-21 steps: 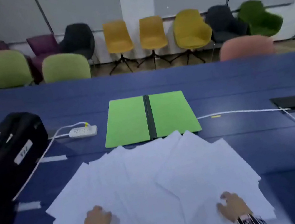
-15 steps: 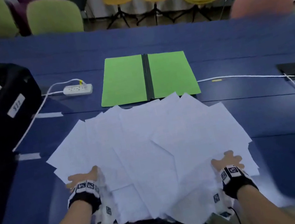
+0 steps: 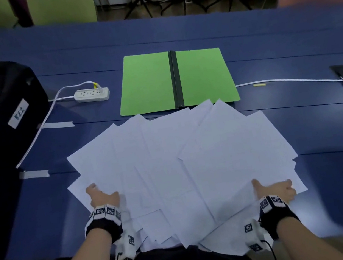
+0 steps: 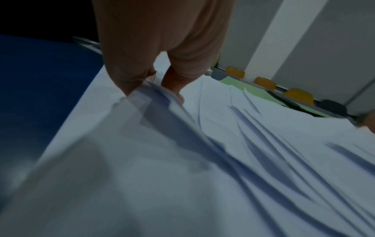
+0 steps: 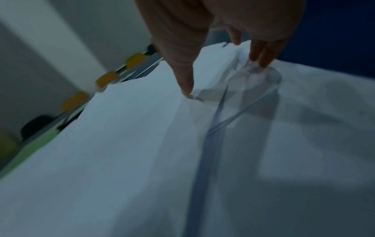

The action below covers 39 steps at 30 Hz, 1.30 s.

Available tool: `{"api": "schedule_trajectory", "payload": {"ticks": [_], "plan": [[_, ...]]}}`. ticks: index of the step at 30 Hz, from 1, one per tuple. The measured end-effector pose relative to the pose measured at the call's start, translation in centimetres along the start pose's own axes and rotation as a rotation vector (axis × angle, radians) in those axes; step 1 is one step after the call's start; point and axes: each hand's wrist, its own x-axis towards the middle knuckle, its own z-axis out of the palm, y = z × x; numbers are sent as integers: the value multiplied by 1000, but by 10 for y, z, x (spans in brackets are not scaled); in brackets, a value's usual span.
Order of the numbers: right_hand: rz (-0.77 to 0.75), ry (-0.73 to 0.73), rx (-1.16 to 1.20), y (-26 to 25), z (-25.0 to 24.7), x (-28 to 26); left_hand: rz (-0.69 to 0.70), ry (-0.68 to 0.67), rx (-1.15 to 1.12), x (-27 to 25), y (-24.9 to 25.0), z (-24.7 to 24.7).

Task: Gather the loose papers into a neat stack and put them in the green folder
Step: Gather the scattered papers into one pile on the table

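Left hand (image 3: 102,199) pinching left edge of loose papers (image 3: 182,162), fanned on blue table (image 3: 324,127) just before open green folder (image 3: 175,79). Right hand (image 3: 274,189) fingertips pressing right edge — grip unclear. Risk: near sheets overhanging table edge, likely slipping off during sweep. Versus half-second earlier: hands lying slightly farther in.
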Motion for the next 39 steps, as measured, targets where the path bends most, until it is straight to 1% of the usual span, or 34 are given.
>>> {"api": "schedule_trajectory", "payload": {"ticks": [2, 5, 6, 8, 10, 12, 14, 18, 20, 21, 23, 25, 27, 29, 31, 33, 34, 37, 39], "plan": [[77, -11, 97, -8, -1, -2, -6, -21, 3, 1, -1, 3], [197, -60, 144, -21, -8, 0, -42, -70, 0, 5, -1, 7], [204, -90, 150, -22, -9, 2, -55, -90, 3, 6, 0, 6], [130, -132, 167, -21, -9, 11, -42, -132, 7, 8, 1, 3], [36, -174, 248, -22, -8, 19, -3, -162, -30, 9, 6, 0], [-28, -236, 283, -25, -8, 21, -1, -162, -65, 8, 12, -2], [-53, -252, 324, -30, -6, 20, 5, -150, -27, 10, 16, -2], [-38, -245, 304, -31, -13, 29, 137, -117, 129, 21, 14, 3], [-50, -270, 255, -30, -18, 35, 169, -110, 186, 25, 15, 2], [-62, -302, 225, -30, -20, 38, 168, -119, 204, 27, 15, 2], [-116, -344, 200, -33, -20, 37, 167, -181, 203, 28, 15, 3], [-225, -314, 209, -39, -15, 29, 175, -247, 221, 26, 16, 8], [-317, -247, 224, -45, -10, 21, 201, -256, 226, 23, 18, 14], [-340, -205, 268, -49, -4, 19, 203, -242, 175, 21, 22, 15], [-323, -197, 279, -49, -2, 21, 159, -236, 85, 23, 24, 13], [-330, -262, 247, -49, -1, 24, 100, -222, 93, 25, 22, 12], [-351, -311, 221, -50, 1, 21, 97, -232, 121, 24, 20, 13], [-446, -484, 143, -53, 12, 6, 148, -263, 225, 14, 18, 21], [-491, -570, 40, -53, 22, -3, 156, -247, 290, 12, 16, 25]]}}
